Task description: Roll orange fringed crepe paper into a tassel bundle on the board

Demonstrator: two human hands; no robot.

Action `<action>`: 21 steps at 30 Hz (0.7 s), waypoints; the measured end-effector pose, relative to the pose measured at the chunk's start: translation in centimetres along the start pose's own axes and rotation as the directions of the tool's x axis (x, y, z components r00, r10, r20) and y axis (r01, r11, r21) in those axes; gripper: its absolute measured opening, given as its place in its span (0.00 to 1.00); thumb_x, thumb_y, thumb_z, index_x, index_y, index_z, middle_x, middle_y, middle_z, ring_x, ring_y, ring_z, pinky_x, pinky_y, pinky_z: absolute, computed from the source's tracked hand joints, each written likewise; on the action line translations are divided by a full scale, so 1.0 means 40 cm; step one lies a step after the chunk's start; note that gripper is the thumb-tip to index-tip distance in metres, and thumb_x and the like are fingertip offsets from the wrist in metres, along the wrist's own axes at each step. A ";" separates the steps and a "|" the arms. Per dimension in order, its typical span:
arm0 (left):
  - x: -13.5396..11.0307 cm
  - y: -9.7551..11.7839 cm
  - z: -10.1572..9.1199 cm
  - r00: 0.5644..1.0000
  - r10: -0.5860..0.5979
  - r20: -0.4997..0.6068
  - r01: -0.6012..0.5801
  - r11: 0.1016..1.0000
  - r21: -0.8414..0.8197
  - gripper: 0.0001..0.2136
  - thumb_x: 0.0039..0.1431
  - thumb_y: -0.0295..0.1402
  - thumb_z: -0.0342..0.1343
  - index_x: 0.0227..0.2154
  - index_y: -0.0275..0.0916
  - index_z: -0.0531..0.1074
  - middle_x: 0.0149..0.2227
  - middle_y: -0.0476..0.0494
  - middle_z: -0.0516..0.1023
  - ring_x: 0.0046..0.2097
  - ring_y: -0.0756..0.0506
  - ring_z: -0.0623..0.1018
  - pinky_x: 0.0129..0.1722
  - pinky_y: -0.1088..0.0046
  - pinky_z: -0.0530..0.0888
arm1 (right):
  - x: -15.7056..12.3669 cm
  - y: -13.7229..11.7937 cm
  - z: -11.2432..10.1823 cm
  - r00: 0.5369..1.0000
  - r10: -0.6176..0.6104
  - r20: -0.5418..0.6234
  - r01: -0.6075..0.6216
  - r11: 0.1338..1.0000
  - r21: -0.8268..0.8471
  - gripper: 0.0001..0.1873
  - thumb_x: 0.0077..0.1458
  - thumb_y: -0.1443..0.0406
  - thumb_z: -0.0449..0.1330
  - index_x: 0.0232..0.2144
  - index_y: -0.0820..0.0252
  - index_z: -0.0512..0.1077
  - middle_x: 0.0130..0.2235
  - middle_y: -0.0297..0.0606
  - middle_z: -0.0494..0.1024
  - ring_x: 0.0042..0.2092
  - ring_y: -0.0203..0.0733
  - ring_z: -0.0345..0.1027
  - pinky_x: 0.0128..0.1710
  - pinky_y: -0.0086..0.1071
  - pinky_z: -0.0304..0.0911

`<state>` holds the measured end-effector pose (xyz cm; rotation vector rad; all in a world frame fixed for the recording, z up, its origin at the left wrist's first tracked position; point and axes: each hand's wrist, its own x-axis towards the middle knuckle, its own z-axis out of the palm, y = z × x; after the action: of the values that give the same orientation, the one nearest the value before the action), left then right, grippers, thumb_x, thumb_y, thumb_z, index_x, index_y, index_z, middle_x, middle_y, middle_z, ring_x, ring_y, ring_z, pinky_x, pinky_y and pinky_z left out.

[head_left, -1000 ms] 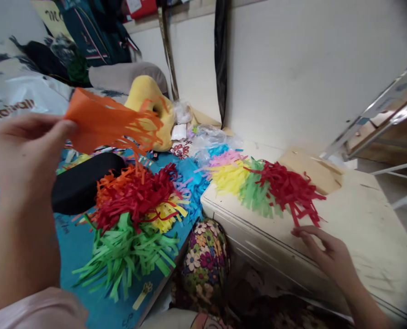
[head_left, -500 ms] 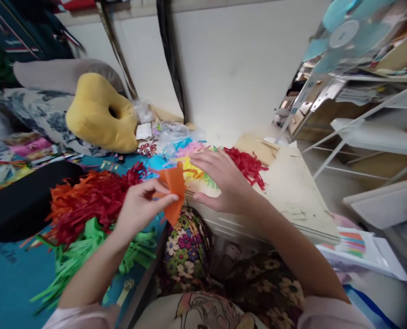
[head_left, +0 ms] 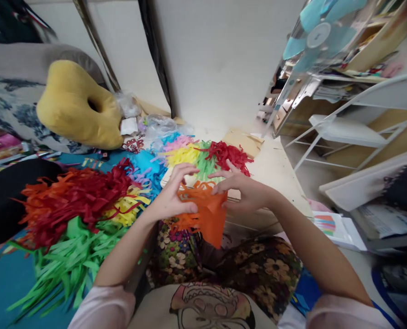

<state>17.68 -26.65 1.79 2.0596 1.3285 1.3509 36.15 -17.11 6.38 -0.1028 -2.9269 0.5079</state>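
Head view: we had a piece of orange paper in front of us, above our flowered trousers and near the front edge of a cream tabletop. One side of it was a plain band; the other was cut into thin, curling strands. Our right hand was at the band's upper corner, its fingers apparently pinching there, with the thumb mostly hidden. Our left hand faced it beside the strands, fingers wide apart from the thumb; whether that thumb pressed on the strands we could not tell.

We judged the paper very light, soft and floppy, quick to crease and not very slippery. The strands seemed likeliest to tangle or tear, so the uncut band was the better place for a gentle pinch.

At our left, red fringe and green fringe lay on a blue surface; ahead, a row of colored bunches lay on the tabletop.
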 end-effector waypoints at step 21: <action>0.179 -0.056 0.220 0.694 -0.143 0.706 0.640 0.572 -0.513 0.20 0.33 0.47 0.58 0.22 0.33 0.71 0.22 0.45 0.74 0.25 0.50 0.72 0.27 0.76 0.68 | -0.305 0.102 0.011 0.833 0.498 0.240 -0.432 0.314 0.846 0.15 0.42 0.57 0.58 0.23 0.66 0.69 0.21 0.32 0.69 0.21 0.29 0.61 0.21 0.24 0.56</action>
<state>24.78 -17.76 -0.29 1.2794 0.7084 0.7030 48.23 -14.58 2.70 -0.8186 -2.0919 1.9931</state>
